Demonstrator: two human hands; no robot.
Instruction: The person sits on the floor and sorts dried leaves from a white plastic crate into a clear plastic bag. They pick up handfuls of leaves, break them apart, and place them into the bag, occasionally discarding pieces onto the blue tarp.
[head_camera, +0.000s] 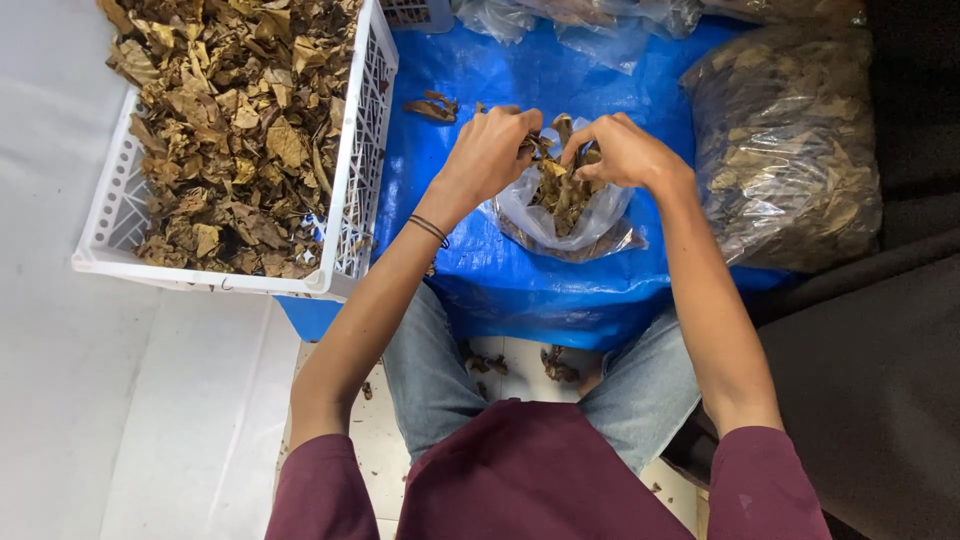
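The fingers of the left hand (492, 150) and of the right hand (620, 150) are curled shut on dry brown leaves (562, 185) at the mouth of a small clear plastic bag (545, 222), which sits right under them on the blue sheet (470, 70) covering the surface. To do this well, I'd say the leaves want a gentle pinch and an even push down, since they look brittle and a few crumbs already lie on the floor below. Both wrists bend inward so the knuckles nearly meet, forearms angling in from either side over the knees. Left of the fingers stands a white crate (355, 170) heaped with more leaves; right of them lies a big clear sack (785, 150) of the same.
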